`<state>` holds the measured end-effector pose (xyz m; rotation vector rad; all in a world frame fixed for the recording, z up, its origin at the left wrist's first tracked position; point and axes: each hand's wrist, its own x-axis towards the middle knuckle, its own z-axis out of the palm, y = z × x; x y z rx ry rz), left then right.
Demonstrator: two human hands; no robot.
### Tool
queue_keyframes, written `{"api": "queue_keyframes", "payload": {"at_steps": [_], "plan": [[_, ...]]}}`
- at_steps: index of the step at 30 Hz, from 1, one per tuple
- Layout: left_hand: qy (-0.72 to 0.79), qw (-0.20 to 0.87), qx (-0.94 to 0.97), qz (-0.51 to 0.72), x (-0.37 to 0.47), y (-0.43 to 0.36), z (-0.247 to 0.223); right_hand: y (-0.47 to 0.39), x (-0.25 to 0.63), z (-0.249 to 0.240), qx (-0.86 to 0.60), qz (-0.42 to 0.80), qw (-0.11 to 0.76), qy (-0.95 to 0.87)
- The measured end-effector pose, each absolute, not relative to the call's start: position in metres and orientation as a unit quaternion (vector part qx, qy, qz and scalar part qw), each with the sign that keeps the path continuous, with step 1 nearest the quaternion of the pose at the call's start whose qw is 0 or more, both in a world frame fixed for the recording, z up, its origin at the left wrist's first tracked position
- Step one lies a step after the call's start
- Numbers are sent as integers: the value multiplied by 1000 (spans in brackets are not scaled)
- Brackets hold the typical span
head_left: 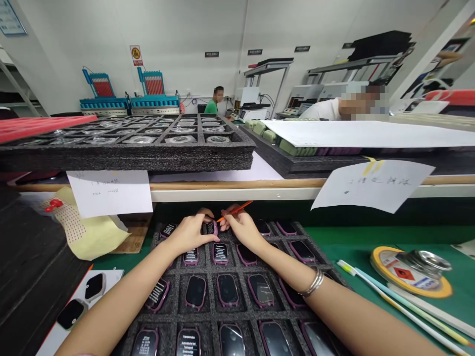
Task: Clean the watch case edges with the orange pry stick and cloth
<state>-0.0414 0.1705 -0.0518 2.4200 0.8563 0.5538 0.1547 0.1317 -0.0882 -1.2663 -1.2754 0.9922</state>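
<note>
A black foam tray (208, 319) holds rows of purple-framed watch bodies, some screens showing white text and others dark. Near its far edge my left hand (191, 230) grips one purple watch body (212, 228) between thumb and fingers, its lit screen partly covered. Just to the right, my right hand (241, 225) pinches a thin orange stick (239, 208), whose lower end points at the side of that watch. A silver bangle (313, 283) circles my right wrist.
Above the hands runs a shelf edge (230, 196) with hanging paper notes and foam trays. Yellow tape reel (411, 272) with a metal lid and brushes (404, 301) lie right. Two watches (83, 300) rest on a card left. Two people sit beyond.
</note>
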Motion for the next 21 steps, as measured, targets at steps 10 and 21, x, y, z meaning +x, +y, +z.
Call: {"api": "queue_keyframes", "payload": {"at_steps": [10,21], "plan": [[322,266,886,202,-40,170,-52,130,156,-90,-537,402,484,-562],[337,198,901,186,-41,169,-50,131,155,-92,-529,398,503,-555]]}}
